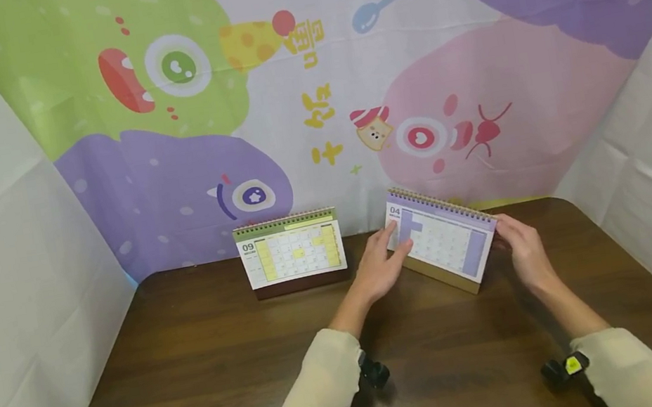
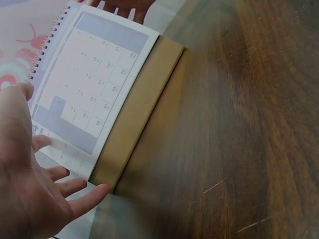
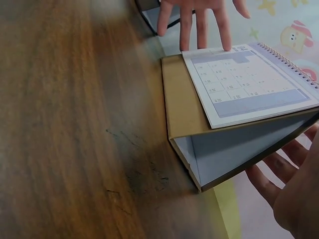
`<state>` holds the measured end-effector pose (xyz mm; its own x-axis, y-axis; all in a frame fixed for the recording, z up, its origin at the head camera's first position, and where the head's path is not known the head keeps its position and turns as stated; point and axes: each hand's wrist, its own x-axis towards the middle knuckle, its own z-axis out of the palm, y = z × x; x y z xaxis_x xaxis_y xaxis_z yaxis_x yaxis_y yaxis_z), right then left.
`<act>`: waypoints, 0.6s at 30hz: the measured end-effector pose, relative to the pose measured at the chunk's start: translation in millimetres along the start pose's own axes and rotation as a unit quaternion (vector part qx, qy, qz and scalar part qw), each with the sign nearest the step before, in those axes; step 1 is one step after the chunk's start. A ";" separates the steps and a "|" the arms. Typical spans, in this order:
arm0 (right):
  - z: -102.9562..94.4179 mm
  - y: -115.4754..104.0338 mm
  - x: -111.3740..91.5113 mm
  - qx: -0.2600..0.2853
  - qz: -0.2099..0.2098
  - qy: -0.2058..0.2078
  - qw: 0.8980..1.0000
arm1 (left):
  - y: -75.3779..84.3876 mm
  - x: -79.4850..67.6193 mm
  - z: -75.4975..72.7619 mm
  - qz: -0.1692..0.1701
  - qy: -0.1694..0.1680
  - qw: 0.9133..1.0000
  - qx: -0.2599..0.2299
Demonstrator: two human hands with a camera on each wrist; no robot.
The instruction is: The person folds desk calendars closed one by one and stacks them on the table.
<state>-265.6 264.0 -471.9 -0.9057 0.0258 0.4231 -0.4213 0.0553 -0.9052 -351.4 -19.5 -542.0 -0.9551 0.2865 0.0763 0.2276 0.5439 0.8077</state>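
Observation:
A desk calendar [image 1: 443,235] with a purple "04" page, spiral binding and tan stand is tilted in the head view, its right end nearer me. My left hand [image 1: 379,265] is at its left end, with fingers spread and fairly straight; in the left wrist view the fingertips [image 2: 94,195] are by the stand's corner. At the upper right corner is my right hand [image 1: 521,247]. Its loosely extended fingers [image 3: 284,167] lie along the back panel in the right wrist view, and its thumb is hidden there. The stand's hollow side [image 3: 239,147] faces that camera.
A second desk calendar [image 1: 292,251], with a yellow-green "09" page and dark red base, stands left of my left hand. Both are near the back of the brown wooden table [image 1: 234,389]. A cartoon-printed cloth [image 1: 283,96] hangs behind, with white cloth walls at both sides.

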 end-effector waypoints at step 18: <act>2.3 -5.5 -9.2 -0.119 -0.016 -0.002 0.993 | -3.3 0.8 -0.3 0.009 -0.002 1.000 0.012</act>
<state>-255.1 261.1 -470.9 -0.8925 0.0162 0.4508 -0.4272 0.2906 -0.8562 -352.9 -21.4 -544.5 -0.9499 0.2998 0.0885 0.2497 0.5574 0.7918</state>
